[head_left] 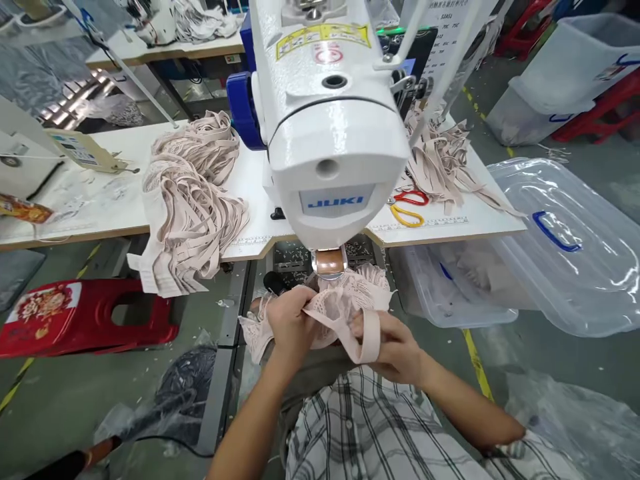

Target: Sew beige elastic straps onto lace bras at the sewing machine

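Observation:
A pale pink lace bra [334, 303] hangs between my two hands, just in front of and below the head of a white sewing machine [330, 153]. My left hand [293, 323] is closed on its lace edge, thumb on top. My right hand [393, 343] grips the same bra near a looped strap [371, 337], which stands up over the fingers. More of the lace spreads over my lap and up towards the brown plate [330, 261] at the machine's front. The needle area is hidden behind the machine head.
A heap of pink straps and lace [193, 200] lies left on the white table [260, 230], partly over its edge. Right of the machine are scissors [407, 208] and more pink strips [440, 163]. Clear plastic bins [460, 287] with a lid [575, 247] stand right; a red stool [95, 313] stands left.

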`<state>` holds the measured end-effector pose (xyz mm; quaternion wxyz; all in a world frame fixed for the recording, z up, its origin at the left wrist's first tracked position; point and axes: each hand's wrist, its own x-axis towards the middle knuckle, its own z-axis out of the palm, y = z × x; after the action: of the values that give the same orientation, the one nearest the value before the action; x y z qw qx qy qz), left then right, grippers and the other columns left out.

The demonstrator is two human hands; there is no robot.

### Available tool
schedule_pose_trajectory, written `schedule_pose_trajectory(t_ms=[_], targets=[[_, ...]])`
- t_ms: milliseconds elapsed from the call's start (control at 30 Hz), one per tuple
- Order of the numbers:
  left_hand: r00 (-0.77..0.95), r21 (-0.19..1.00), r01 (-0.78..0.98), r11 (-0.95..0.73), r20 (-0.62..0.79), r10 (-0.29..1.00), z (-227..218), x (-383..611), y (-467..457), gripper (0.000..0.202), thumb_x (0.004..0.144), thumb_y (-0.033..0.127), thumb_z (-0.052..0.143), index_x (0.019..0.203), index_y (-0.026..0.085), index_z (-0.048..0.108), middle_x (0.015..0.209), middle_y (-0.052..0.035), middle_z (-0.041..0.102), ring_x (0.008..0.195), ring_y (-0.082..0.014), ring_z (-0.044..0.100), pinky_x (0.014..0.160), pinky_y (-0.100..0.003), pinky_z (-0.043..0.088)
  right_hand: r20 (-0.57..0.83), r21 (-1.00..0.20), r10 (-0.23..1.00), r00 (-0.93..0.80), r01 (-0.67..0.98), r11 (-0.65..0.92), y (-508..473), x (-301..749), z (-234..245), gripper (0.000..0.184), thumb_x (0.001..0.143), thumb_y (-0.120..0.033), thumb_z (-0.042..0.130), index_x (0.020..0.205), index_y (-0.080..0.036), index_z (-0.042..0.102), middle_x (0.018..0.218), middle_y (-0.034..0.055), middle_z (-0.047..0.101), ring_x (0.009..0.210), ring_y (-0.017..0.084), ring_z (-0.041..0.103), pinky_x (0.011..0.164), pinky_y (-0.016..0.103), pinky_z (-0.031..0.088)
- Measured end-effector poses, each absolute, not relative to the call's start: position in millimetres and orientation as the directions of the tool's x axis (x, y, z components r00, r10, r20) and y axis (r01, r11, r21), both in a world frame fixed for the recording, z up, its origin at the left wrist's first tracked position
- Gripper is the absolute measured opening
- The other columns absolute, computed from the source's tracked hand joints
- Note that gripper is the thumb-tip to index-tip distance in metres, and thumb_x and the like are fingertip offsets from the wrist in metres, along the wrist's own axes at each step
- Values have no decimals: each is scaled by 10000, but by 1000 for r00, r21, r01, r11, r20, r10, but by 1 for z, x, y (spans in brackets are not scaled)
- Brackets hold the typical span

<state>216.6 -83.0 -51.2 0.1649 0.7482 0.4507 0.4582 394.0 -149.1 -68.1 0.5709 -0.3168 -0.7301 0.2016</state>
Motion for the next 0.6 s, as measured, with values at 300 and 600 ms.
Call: schedule_pose_trajectory(t_ms=[300,600], targets=[[876,995,-27,100,-25,481,-45,297,-157,340,866,321,617,600,233,423,561,49,436,504,-113,424,432,-240,329,-15,-964,919,395,-251,93,-106,485,56,246,685,-264,826,743,-207,593,736,-28,557,388,-16,248,343,171,187],[486,936,329,127,-283,827,-130,173,-113,170,749,301,600,605,218,634,526,35,571,477,-151,522,466,-244,388,-127,-979,754,645,-202,8,-85,574,-83,453,764,-310,739,527,-230,361,504,-82,328,403,46,164,339,220,183]])
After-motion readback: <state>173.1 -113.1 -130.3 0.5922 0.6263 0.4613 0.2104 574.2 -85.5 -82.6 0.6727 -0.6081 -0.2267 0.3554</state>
